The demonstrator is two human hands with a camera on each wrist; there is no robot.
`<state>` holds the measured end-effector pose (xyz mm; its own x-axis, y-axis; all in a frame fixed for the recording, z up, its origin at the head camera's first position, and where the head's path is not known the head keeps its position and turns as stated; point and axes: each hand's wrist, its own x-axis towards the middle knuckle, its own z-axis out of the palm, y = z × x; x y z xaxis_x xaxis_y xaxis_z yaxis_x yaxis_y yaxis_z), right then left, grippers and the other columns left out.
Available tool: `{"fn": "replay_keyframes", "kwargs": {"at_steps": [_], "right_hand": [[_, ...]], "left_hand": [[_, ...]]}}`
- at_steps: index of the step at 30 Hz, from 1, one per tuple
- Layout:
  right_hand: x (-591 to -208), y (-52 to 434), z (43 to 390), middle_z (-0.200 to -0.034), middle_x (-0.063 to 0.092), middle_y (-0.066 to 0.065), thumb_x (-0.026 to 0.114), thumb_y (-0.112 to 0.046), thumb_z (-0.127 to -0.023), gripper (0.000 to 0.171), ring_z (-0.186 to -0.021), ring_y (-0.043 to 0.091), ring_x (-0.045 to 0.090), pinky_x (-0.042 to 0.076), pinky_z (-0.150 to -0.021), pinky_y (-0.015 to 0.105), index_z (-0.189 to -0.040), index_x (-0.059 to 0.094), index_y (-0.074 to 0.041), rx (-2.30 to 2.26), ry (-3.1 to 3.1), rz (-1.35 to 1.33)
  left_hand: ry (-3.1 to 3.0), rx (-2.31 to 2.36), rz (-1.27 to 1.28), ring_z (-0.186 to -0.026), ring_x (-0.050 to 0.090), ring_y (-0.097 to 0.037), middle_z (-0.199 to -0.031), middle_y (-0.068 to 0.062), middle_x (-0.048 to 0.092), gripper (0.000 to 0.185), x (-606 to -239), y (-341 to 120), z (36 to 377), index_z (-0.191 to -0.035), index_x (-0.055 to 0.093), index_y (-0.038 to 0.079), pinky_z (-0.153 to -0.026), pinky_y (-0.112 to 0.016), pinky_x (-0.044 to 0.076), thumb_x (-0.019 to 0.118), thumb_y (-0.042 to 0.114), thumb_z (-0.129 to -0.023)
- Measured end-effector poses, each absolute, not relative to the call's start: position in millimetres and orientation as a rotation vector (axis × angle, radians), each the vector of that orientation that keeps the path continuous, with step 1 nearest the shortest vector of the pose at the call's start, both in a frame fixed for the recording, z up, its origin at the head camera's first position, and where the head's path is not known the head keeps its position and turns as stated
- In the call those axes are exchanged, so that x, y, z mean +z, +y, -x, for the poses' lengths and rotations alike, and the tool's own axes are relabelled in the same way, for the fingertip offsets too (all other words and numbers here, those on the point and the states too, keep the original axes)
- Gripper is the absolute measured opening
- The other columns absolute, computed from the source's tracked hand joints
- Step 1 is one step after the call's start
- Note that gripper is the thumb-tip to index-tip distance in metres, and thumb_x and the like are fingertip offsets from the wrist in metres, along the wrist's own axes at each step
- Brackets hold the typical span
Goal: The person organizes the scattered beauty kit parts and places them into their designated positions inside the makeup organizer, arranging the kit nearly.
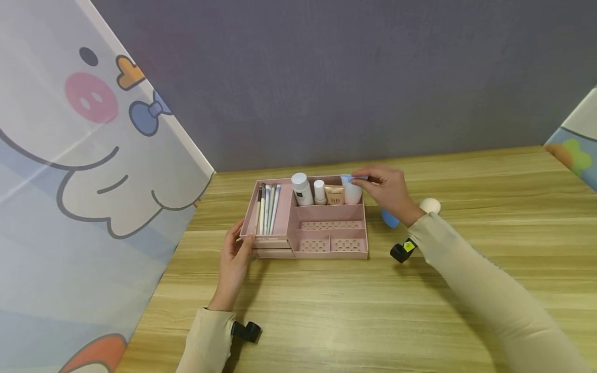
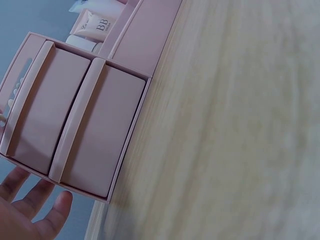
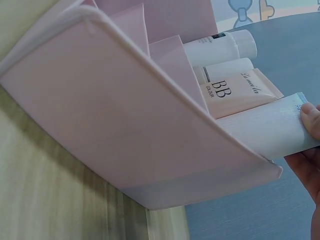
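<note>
A pink organizer box [image 1: 275,228] [image 2: 145,40] [image 3: 125,125] sits on the wooden table [image 1: 354,311]. My left hand [image 1: 235,248] [image 2: 30,210] rests with straight fingers against the box's front-left corner by its two drawers [image 2: 75,120]. My right hand [image 1: 387,189] [image 3: 310,145] pinches the crimped top of a pale blue-white tube [image 1: 352,189] [image 3: 270,127] standing in the back right compartment. Beside that tube stand a beige BB cream tube [image 1: 334,195] [image 3: 235,92], a small white bottle [image 1: 319,191] and a larger white bottle [image 1: 302,189] [image 3: 220,47]. Several brushes [image 1: 268,207] lie in the left compartment.
A blue object [image 1: 389,218] and a white rounded object [image 1: 430,205] lie on the table right of the box, partly behind my right wrist. A cartoon-printed panel [image 1: 79,181] stands along the left side, and another [image 1: 576,142] at the far right. A grey wall is behind.
</note>
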<state>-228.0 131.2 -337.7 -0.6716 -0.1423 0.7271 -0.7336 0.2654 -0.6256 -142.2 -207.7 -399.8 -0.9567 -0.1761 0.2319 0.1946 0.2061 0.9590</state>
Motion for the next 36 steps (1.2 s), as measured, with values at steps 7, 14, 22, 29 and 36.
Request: {"fn": "replay_keyframes", "kwargs": {"at_steps": [7,14,22,29,36], "right_hand": [[-361,135,245,-0.087,0.072,0.019,0.075,0.017,-0.077,0.015,-0.078,0.006,0.063,0.05,-0.071,0.012,-0.089,0.075,0.009,1.39,-2.009,-0.797],[-372,140,251,-0.091,0.074,0.008,0.078,0.006,-0.081,0.014,-0.08,0.013,0.062,0.047,-0.071,0.014,-0.093,0.078,-0.002,1.342,-2.073,-0.81],[-375,140,249,-0.09,0.073,0.007,0.079,0.005,-0.08,0.013,-0.082,0.014,0.058,0.047,-0.072,0.019,-0.091,0.078,-0.003,1.31,-2.113,-0.802],[-376,142,249,-0.091,0.072,0.011,0.077,0.009,-0.081,0.014,-0.077,0.009,0.058,0.047,-0.07,0.014,-0.091,0.077,-0.001,1.352,-2.109,-0.8],[-358,141,232,-0.083,0.069,0.019,0.073,0.017,-0.079,0.017,-0.072,0.009,0.055,0.049,-0.066,0.023,-0.093,0.072,0.009,1.328,-2.113,-0.806]], "left_hand": [[-2.203,-1.806,0.017,-0.1,0.056,-0.007,-0.133,-0.022,0.051,0.045,-400,-208,142,-0.146,0.044,0.002,-0.076,-0.021,0.05,0.053,0.006,-0.102],[-2.186,-1.82,0.023,-0.097,0.057,-0.007,-0.132,-0.023,0.051,0.045,-400,-207,143,-0.145,0.044,0.001,-0.073,-0.022,0.052,0.053,0.005,-0.101],[-2.177,-1.839,0.022,-0.095,0.057,-0.007,-0.132,-0.024,0.05,0.045,-400,-207,143,-0.145,0.044,0.001,-0.071,-0.022,0.053,0.053,0.006,-0.102],[-2.182,-1.833,0.016,-0.095,0.057,-0.007,-0.132,-0.024,0.05,0.045,-400,-208,143,-0.145,0.045,0.001,-0.071,-0.021,0.052,0.053,0.005,-0.101],[-2.186,-1.823,0.021,-0.096,0.057,-0.006,-0.132,-0.024,0.05,0.045,-400,-208,143,-0.145,0.045,0.001,-0.072,-0.021,0.051,0.053,0.005,-0.101]]}}
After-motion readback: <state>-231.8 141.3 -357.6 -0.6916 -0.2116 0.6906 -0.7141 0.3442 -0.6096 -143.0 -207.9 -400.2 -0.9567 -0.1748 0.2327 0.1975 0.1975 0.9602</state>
